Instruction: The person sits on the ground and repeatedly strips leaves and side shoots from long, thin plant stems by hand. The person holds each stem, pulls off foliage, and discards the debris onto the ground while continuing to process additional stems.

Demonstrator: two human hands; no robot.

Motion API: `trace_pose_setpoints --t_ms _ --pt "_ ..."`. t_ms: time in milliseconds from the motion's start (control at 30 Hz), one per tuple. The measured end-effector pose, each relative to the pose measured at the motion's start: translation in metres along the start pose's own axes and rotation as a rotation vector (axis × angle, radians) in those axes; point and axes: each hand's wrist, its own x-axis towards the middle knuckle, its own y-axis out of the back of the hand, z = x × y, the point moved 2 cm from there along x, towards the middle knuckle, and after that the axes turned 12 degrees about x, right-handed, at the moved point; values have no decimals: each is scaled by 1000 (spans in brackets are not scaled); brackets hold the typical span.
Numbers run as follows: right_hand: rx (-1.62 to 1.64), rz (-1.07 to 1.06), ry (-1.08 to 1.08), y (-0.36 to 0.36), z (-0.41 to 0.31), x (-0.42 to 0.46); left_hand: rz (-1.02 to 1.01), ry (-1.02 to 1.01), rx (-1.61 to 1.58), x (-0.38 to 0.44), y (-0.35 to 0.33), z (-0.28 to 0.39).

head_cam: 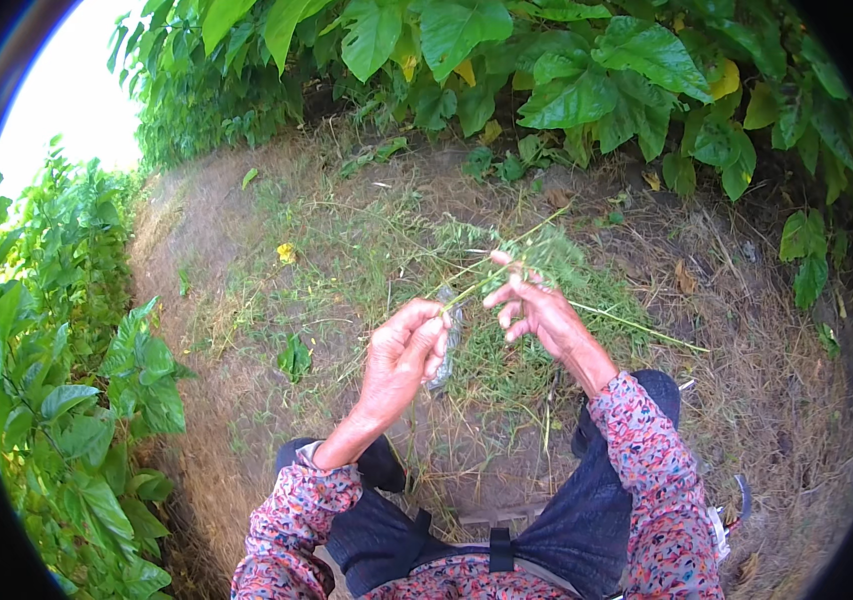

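Observation:
My left hand (410,346) pinches a thin green plant stem (464,292) between thumb and fingers, in front of me at the centre. The stem runs up and right towards my right hand (528,304), whose fingers are spread beside it and beside feathery green leaves (554,259). Whether the right fingers hold any of the foliage is hard to tell. Below the hands lies a loose heap of cut green weeds (501,375). A clear plastic bottle (443,367) lies on the ground, partly hidden behind my left hand.
Broad-leaved plants (576,82) overhang the far side, and more leafy plants (81,420) stand at left. A yellow flower (286,253) lies on dry, grassy soil. A curved blade (743,499), probably a sickle's, is by my right side. My knees flank the weeds.

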Motion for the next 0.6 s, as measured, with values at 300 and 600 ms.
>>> trace_pose_setpoints --t_ms 300,600 --pt "-32 -8 156 6 -27 -2 16 81 171 -2 -9 -57" --pt "-7 -17 109 -1 -19 1 38 80 288 4 -19 -65"
